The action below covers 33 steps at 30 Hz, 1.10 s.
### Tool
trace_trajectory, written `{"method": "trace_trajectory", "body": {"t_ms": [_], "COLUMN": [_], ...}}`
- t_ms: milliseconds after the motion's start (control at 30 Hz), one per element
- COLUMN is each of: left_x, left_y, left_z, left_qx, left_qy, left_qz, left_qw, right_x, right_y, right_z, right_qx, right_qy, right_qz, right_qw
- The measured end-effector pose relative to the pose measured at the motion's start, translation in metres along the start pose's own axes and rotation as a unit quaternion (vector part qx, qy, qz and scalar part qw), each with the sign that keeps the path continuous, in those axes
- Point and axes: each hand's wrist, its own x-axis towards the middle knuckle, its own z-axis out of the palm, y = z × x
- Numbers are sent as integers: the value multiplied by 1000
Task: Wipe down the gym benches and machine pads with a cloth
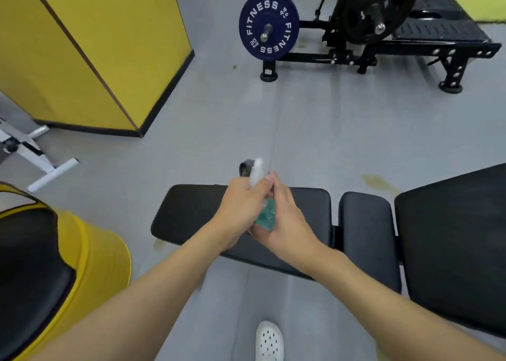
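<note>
Left hand [241, 204] and right hand [287, 219] meet, both wrapped round a teal spray bottle [265, 215], with what looks like a grey cloth [245, 167] bunched just beyond them, directly above the black bench pad [191, 210], probably to spray it before wiping.

Grey floor [315, 130], yellow pillar [90, 46]. Blue plate [269, 24] on black machine [427, 29] right of pillar; white frame [41, 163] left of it.

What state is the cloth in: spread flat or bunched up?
Bunched: the teal cloth is wadded between the left hand and right hand, above the bench.
</note>
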Motion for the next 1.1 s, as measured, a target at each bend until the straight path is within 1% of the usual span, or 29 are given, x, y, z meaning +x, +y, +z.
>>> {"method": "trace_trajectory", "body": {"t_ms": [67,133,200,267,333,367,400,433,500,533,567,600,700,800,900,1000,1100], "left_x": [25,47,67,82,92,96,100,104,119,125,128,129,130,127,126,124,121], "left_y": [3,0,-7,-19,-35,-44,-53,-64,-95,-108,-120,-133,-172,-206,-230,-243,-250], "left_z": [1,-2,-9,-21,-42,-56,-72,-90,-133,-152,-172,-192,-240,-275,-302,-319,-324], "left_qx": [12,36,60,85,91,82,66,48,36,38,36,31,44,72,91,109,102], "left_qy": [-32,-69,-121,-162,-171,-156,-121,-67,59,104,132,145,137,121,107,103,83], "left_qz": [-5,-12,-19,-21,-29,-40,-56,-73,-115,-143,-167,-187,-222,-211,-198,-186,-191], "left_qw": [999,997,991,983,981,984,989,994,991,984,976,971,964,967,970,971,973], "right_x": [31,51,65,79,90,92,94,96,102,104,107,110,122,131,136,135,127], "right_y": [5,13,24,32,37,36,37,37,36,35,33,29,27,30,31,32,39], "right_z": [10,18,26,36,51,59,69,79,107,118,134,152,208,262,303,326,334], "right_qx": [-16,-45,-19,13,35,66,75,67,28,9,-21,-56,-113,-134,-139,-156,-168], "right_qy": [71,113,115,98,68,56,48,49,38,21,-2,-25,-69,-99,-103,-98,-96], "right_qz": [4,39,52,52,63,70,78,86,105,113,126,140,207,246,259,279,315], "right_qw": [997,992,992,994,995,994,993,993,993,993,992,988,969,955,950,942,929]}}
